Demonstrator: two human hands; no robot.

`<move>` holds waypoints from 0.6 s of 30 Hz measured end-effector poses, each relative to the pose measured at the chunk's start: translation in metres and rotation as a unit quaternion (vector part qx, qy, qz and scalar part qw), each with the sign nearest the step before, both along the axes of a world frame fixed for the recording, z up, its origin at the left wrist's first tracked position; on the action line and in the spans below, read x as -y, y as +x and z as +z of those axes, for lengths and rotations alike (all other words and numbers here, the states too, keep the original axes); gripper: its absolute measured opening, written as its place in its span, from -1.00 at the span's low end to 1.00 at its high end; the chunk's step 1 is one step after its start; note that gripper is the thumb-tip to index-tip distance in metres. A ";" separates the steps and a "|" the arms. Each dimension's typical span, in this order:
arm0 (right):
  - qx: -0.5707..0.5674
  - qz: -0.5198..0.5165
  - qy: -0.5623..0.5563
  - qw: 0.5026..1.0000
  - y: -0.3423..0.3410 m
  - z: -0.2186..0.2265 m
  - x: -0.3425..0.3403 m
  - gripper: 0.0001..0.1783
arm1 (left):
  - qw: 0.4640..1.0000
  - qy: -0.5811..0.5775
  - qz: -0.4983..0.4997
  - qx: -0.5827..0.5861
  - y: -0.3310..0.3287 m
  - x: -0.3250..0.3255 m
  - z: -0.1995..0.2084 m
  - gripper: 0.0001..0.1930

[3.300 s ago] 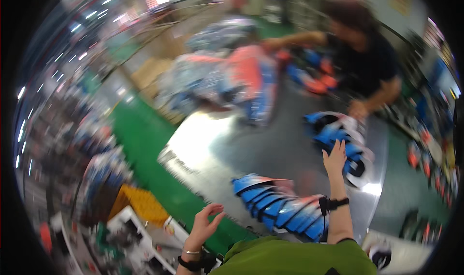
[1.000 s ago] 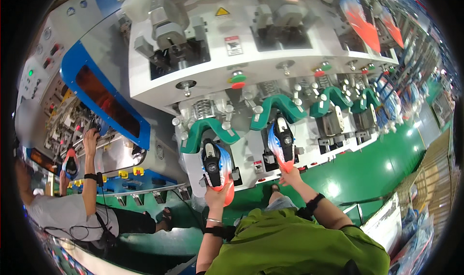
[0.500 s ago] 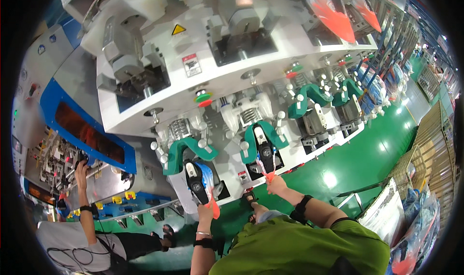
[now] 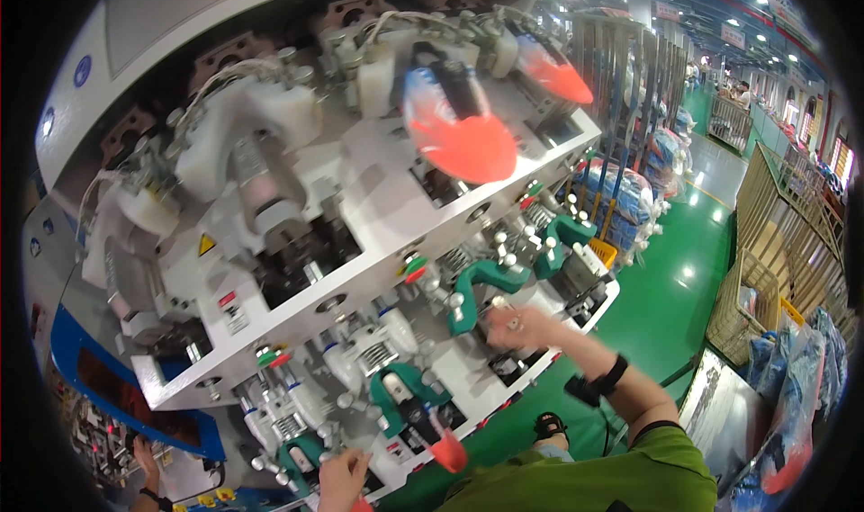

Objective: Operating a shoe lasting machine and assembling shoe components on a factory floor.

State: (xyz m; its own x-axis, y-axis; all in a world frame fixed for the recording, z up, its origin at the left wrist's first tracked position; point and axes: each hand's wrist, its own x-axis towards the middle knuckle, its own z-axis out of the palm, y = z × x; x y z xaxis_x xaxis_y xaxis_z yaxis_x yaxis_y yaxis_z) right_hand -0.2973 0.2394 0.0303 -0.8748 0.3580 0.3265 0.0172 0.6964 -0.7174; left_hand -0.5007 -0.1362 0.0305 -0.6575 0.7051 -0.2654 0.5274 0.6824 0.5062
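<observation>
My left hand (image 4: 342, 478), fingers loosely curled, is beside the leftmost green clamp pad (image 4: 301, 462) at the lower front of the machine. A bit of orange shoe upper shows under that hand at the picture's edge. One station to the right, an upper with an orange toe (image 4: 447, 451) sits on a black form inside a green U-shaped pad (image 4: 389, 395); neither hand touches it. My right hand (image 4: 522, 328), smeared by motion, is over the third station, close to its green pad (image 4: 479, 287). Its fingers are blurred, and whether it holds anything cannot be made out.
Two blue-and-orange uppers (image 4: 463, 143) hang on the machine's upper forms (image 4: 256, 184). At lower left a co-worker's hand (image 4: 146, 458) is by a blue-framed machine (image 4: 117, 386). On the right stand a wire basket (image 4: 745, 305), bagged blue goods (image 4: 796, 395) and metal racks (image 4: 621, 80).
The view has swung right. My right hand has let go of the second station's orange toe and moved right to the third station. My left hand has come off its upper's toe.
</observation>
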 end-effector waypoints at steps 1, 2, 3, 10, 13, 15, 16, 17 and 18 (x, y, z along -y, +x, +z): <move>0.003 -0.137 0.011 0.990 0.008 0.040 -0.033 -0.64 | 0.974 0.189 -0.044 -0.114 0.020 -0.035 0.032 -0.73; -0.058 -0.220 -0.044 0.973 0.014 0.081 -0.057 -0.64 | 0.983 0.184 -0.010 -0.010 0.029 -0.066 0.060 -0.41; -0.200 -0.235 0.158 0.938 0.028 0.102 -0.109 -0.61 | 0.936 0.324 -0.056 -0.124 0.038 -0.107 0.074 -0.66; -0.201 -0.414 0.362 0.811 0.015 0.252 -0.300 -0.18 | 0.822 0.461 -0.018 -0.334 0.071 -0.353 0.219 -0.19; -0.105 -0.394 0.259 0.876 -0.001 0.275 -0.347 -0.08 | 0.838 0.341 0.074 -0.419 0.057 -0.430 0.237 0.02; -0.099 -0.340 0.201 0.913 0.002 0.297 -0.369 -0.14 | 0.837 0.348 0.121 -0.405 0.048 -0.451 0.256 -0.04; -0.101 -0.323 0.185 0.923 0.008 0.314 -0.374 -0.21 | 0.799 0.419 0.078 -0.424 0.034 -0.451 0.262 -0.14; -0.111 -0.304 0.182 0.928 0.016 0.323 -0.375 -0.26 | 0.795 0.407 0.109 -0.438 0.043 -0.452 0.273 -0.19; -0.131 -0.279 0.179 0.934 0.023 0.336 -0.367 -0.31 | 0.739 0.429 0.115 -0.506 0.040 -0.444 0.281 -0.22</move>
